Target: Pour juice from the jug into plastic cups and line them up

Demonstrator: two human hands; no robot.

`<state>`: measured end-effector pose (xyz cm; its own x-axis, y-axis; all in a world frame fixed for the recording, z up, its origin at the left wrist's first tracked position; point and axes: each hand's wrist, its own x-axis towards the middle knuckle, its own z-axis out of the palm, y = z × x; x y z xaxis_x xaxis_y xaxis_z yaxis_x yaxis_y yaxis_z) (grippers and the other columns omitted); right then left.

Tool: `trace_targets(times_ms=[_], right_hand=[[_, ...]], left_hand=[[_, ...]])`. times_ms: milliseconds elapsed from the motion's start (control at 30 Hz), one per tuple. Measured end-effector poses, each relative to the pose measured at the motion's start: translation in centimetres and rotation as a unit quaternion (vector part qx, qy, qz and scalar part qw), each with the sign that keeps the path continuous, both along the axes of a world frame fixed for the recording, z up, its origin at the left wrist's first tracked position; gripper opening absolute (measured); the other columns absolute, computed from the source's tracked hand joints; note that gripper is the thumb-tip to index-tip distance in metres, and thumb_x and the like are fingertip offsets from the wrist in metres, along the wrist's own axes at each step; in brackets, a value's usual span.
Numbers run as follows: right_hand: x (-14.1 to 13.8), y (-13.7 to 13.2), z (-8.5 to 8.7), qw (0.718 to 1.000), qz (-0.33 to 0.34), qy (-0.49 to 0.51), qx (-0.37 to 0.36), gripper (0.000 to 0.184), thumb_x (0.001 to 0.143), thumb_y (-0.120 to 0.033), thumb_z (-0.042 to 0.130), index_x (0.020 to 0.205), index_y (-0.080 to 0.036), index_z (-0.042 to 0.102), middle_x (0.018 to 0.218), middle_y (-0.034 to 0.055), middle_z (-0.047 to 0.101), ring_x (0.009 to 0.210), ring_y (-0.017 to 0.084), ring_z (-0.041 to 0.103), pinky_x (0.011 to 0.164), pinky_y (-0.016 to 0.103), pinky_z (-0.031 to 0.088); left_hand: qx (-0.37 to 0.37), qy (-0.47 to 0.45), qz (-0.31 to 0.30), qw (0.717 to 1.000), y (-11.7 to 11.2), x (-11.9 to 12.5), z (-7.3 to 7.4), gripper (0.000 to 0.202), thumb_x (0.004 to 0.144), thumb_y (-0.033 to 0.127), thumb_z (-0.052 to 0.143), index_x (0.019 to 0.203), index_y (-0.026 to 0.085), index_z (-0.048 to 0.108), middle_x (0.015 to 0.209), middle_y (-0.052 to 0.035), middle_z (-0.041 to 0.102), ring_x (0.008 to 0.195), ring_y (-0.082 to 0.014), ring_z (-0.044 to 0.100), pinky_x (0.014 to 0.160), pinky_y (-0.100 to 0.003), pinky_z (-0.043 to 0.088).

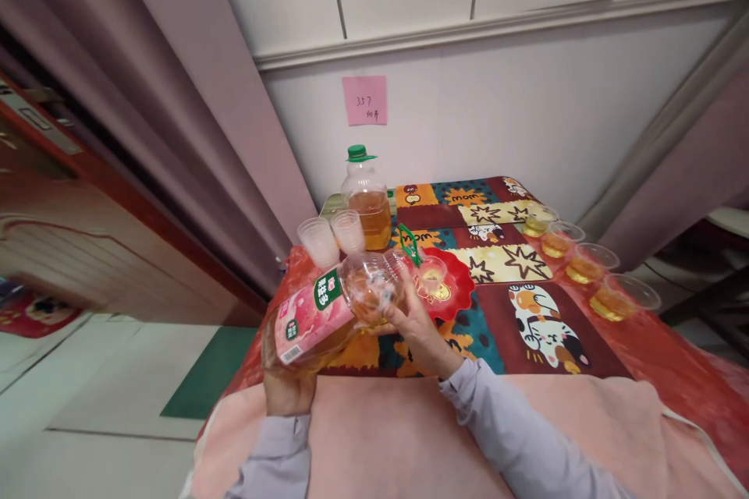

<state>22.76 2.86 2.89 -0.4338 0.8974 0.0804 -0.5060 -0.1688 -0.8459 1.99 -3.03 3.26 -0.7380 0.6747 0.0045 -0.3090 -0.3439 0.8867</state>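
A large clear juice bottle (319,316) with a pink label lies tilted in my two hands, its neck toward the right. My left hand (288,386) supports the base from below, with most of its fingers hidden behind the bottle. Around the neck end, my right hand (418,323) is closed. A green strap (409,244) shows by the mouth. Just beyond the mouth stands a small clear plastic cup (431,274) on a red scalloped plate (459,292). Whether liquid is running into the cup I cannot tell.
Two stacks of clear cups (319,242) stand behind the bottle, beside a second juice bottle (368,207) with a green cap. Along the right edge, several cups (614,300) hold yellow liquid. A patterned mat (565,331) covers the red tablecloth (679,359). A wall (456,117) rises behind.
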Motion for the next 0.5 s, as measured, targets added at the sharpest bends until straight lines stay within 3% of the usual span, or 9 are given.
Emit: trace_targets(times_ms=[200,500], right_hand=[[-0.1,0.2,-0.2,1.000,-0.004,0.012,-0.025,0.123,0.083,-0.061,0.094,0.179,-0.043,0.019,0.178,0.0117,0.044,0.135,0.038,0.070,0.093,0.053,0.072],[-0.3,0.3,-1.1,0.999,-0.009,0.024,-0.037,0.112,0.086,-0.056,0.091,0.176,-0.041,0.026,0.169,0.0120,0.052,0.126,0.033,0.075,0.092,0.051,0.073]], left_hand=[[-0.004,-0.002,-0.015,1.000,-0.1,0.3,0.5,0.039,0.093,0.036,0.080,0.131,0.026,0.079,0.131,-0.0058,0.083,0.111,-0.0278,0.081,0.090,-0.041,0.069],[0.001,0.005,-0.014,1.000,0.1,-0.1,-0.1,0.048,0.086,0.044,0.087,0.131,0.029,0.080,0.137,-0.0043,0.081,0.111,-0.0244,0.080,0.090,-0.036,0.069]])
